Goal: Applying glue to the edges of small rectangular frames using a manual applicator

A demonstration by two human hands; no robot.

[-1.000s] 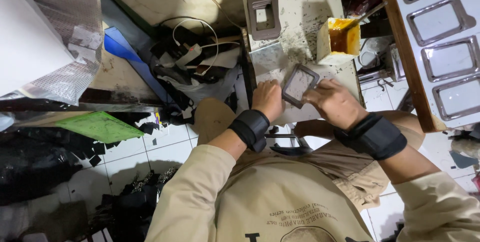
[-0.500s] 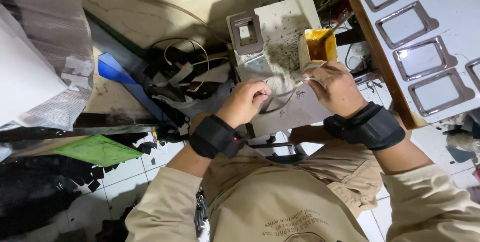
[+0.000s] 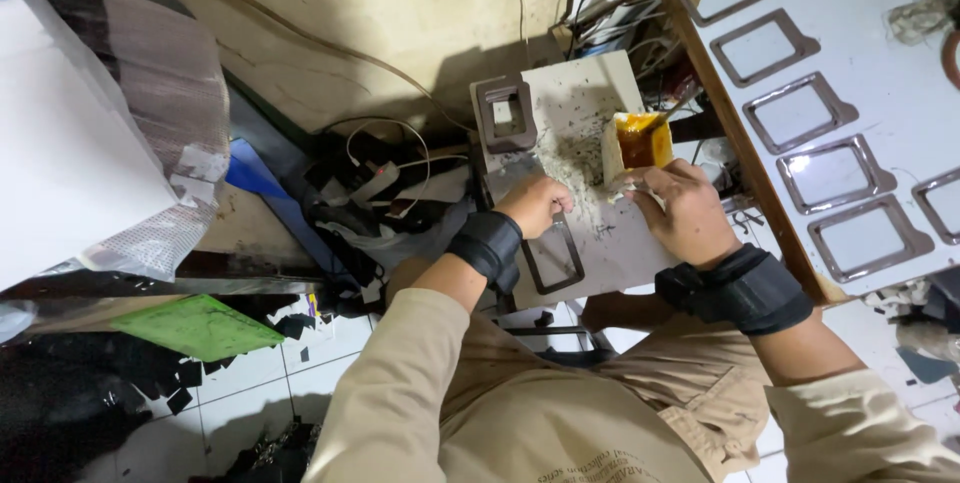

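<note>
My left hand (image 3: 535, 205) presses its fingers down on a dark rectangular frame (image 3: 556, 261) lying flat on a small pale work board (image 3: 600, 233). My right hand (image 3: 688, 211) grips a small carton (image 3: 636, 146) holding orange-brown glue, with a thin stick or brush between the fingers. A second dark frame (image 3: 506, 113) lies at the far end of the board. Both wrists wear black bands.
A white table (image 3: 880, 73) on the right carries several silver-edged rectangular frames (image 3: 838, 175) laid in rows. Cables and dark scraps (image 3: 385, 188) pile up left of the board. A green sheet (image 3: 200, 327) lies on the tiled floor; wrapped white bundles (image 3: 90, 143) stand at far left.
A second ago both hands held the frame up in front of me. Now it lies on the board under my left hand, and my right hand has gone to the glue carton.
</note>
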